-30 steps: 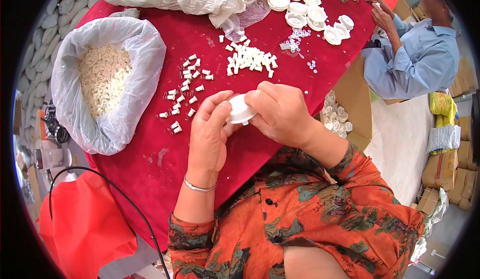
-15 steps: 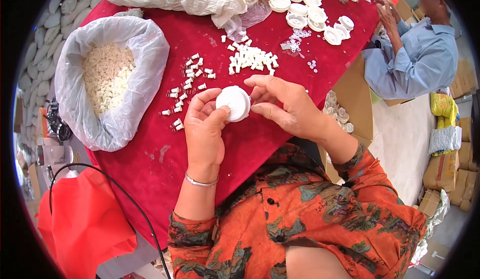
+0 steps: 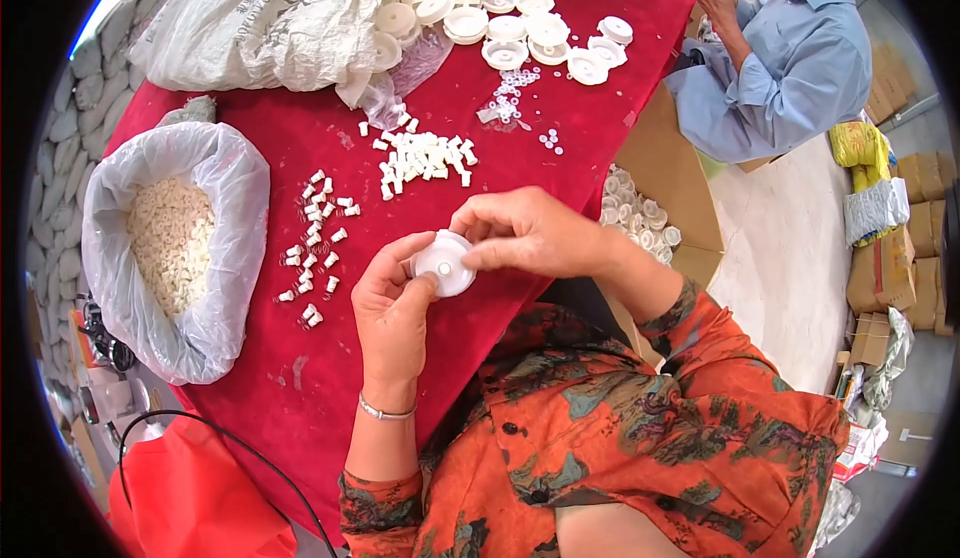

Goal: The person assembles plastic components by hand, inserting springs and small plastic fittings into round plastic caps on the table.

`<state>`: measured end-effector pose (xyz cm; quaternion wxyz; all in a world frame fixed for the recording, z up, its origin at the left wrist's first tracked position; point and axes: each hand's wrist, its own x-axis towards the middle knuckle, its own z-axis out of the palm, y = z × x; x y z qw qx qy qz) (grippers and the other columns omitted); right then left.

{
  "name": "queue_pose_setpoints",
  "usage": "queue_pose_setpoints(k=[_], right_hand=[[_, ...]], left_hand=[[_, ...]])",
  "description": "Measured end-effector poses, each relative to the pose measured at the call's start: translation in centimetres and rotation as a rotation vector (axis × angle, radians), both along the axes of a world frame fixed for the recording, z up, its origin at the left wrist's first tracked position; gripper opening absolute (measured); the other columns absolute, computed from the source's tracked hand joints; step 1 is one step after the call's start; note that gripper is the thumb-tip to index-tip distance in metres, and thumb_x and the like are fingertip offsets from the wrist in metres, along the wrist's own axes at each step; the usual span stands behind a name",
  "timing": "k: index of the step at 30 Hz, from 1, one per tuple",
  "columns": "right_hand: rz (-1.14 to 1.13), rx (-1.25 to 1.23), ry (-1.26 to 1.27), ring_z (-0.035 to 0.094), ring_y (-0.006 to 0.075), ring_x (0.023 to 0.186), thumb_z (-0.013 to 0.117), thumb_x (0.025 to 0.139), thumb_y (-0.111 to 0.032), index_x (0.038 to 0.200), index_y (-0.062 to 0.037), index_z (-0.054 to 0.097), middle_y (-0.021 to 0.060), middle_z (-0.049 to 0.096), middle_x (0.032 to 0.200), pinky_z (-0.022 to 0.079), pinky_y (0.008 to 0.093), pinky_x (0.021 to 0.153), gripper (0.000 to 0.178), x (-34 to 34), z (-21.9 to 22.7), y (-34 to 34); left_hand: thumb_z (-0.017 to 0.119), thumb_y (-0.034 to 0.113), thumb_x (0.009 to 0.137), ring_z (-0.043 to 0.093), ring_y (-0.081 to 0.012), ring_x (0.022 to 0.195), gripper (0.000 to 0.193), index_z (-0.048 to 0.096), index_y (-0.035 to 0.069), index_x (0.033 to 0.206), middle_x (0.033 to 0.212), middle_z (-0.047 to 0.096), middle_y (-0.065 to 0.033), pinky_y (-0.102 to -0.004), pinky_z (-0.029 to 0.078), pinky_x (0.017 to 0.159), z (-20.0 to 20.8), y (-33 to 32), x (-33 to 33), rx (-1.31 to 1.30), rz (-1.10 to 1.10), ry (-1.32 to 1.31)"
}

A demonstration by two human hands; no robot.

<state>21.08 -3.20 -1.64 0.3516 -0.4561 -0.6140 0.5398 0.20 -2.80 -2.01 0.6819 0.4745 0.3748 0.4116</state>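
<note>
A round white plastic cap-like part [image 3: 447, 270] is held over the red cloth, its face with a small central knob turned up. My left hand [image 3: 392, 283] grips it from the left, thumb on its lower edge. On the other side, my right hand [image 3: 520, 233] pinches its right rim between thumb and fingers. Beyond my hands lies a pile of small white plugs [image 3: 425, 163]. To the left of that are scattered plugs with small springs [image 3: 318, 228].
A plastic-lined sack of small cream pieces [image 3: 175, 248] stands at left. White round parts [image 3: 507, 30] and clear rings [image 3: 508, 98] lie at the far side, beside a woven sack [image 3: 260, 28]. A box of pale parts [image 3: 640, 218] and a co-worker [image 3: 770, 68] are at right.
My right hand has closed onto the round part's rim; its fingers were apart from it before. The part's face now shows a central knob. The whole view has shifted.
</note>
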Motion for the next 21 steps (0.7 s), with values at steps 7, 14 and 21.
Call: queue_pose_setpoints(k=[7, 14, 21], right_hand=[[-0.585, 0.549, -0.656, 0.064, 0.024, 0.076, 0.064, 0.084, -0.011, 0.092, -0.0025, 0.068, 0.0123, 0.065, 0.083, 0.051, 0.0323, 0.07, 0.012, 8.8, -1.8, 7.8], [-0.46, 0.683, -0.971, 0.063, 0.0326, 0.078, 0.062, 0.082, -0.006, 0.089, -0.0046, 0.068, 0.0141, 0.063, 0.082, 0.051, 0.0396, 0.069, 0.009, 9.7, -3.0, 9.6], [-0.349, 0.687, -1.007, 0.063, 0.033, 0.075, 0.062, 0.079, -0.004, 0.087, -0.0047, 0.066, 0.0135, 0.06, 0.084, 0.052, 0.0399, 0.067, 0.008, 9.7, -2.4, 9.3]], left_hand=[[0.052, -0.009, 0.084, 0.063, -0.0107, 0.085, 0.037, 0.059, -0.002, 0.119, 0.097, 0.066, -0.0074, -0.0243, 0.053, 0.075, -0.6, 0.9, 0.5, -0.019, 0.161, -0.042], [0.052, -0.007, 0.085, 0.064, -0.0107, 0.085, 0.035, 0.059, -0.001, 0.119, 0.098, 0.066, -0.0079, -0.0227, 0.053, 0.072, -1.2, 1.4, 0.6, -0.077, 0.171, -0.055], [0.051, -0.007, 0.085, 0.063, -0.0104, 0.085, 0.036, 0.059, -0.001, 0.119, 0.099, 0.066, -0.008, -0.0217, 0.052, 0.069, -0.9, 1.4, 0.6, -0.092, 0.181, -0.078]])
